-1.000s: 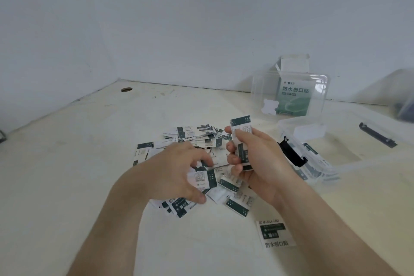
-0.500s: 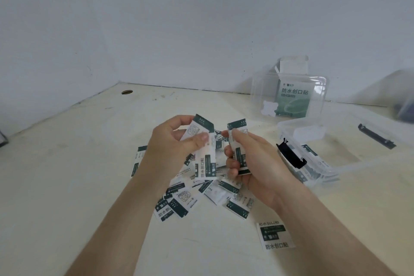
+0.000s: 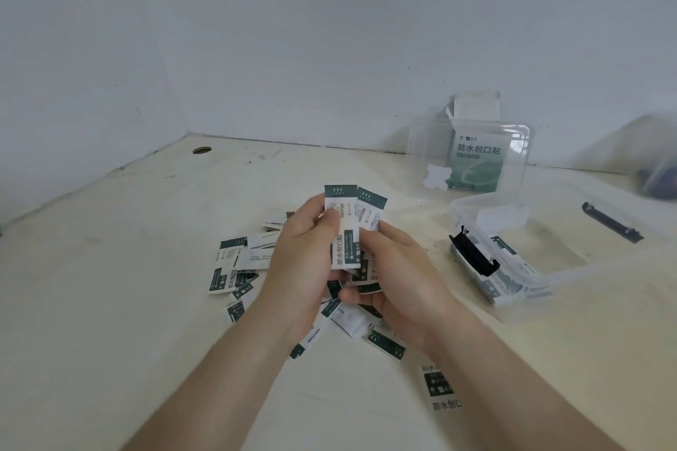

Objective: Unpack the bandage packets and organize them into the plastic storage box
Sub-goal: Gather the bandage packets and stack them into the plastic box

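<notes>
White and dark-green bandage packets (image 3: pixel 238 265) lie scattered in a pile on the table, partly hidden under my hands. My left hand (image 3: pixel 302 256) pinches one packet (image 3: pixel 342 227) upright above the pile. My right hand (image 3: pixel 397 267) touches it from the right and holds a small stack of packets (image 3: pixel 370 210) just behind it. The clear plastic storage box (image 3: pixel 513 308) stands open to the right, with several packets lying at its near end by a black latch (image 3: pixel 472 256).
Behind the box a green bandage carton (image 3: pixel 476 161) stands upright inside a clear container. One loose packet (image 3: pixel 441 392) lies near my right forearm. A round hole (image 3: pixel 202 150) is in the table at the back left. Walls close the corner behind.
My left hand picked a packet off the pile, lifted it and brought it right against the stack in my right hand. The two hands now meet above the pile.
</notes>
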